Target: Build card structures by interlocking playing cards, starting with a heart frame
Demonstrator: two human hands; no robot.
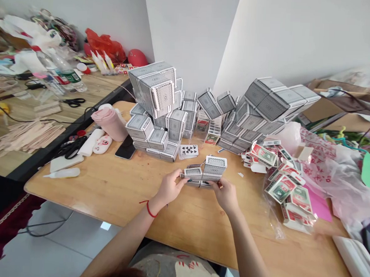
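Between my hands, near the table's middle, is a small block structure (213, 167) folded from grey-backed playing cards. Its right part stands taller than its left. My left hand (170, 189) pinches the structure's left end, fingers closed on it. At the lower right end, the fingers of my right hand (227, 195) grip it too. Just behind lies a short stack of loose playing cards (189, 151), its top card face up with black clubs. Larger card-block stacks stand behind, one left (156, 124) and one right (251, 117).
Opened card boxes (281, 187) and clear plastic wrap lie to the right. On the left are a phone (125, 147), a pink cloth roll (109, 122), black scissors (74, 147) and a glue bottle (63, 173). A side table holds wooden sticks (30, 136) and water bottles (70, 76).
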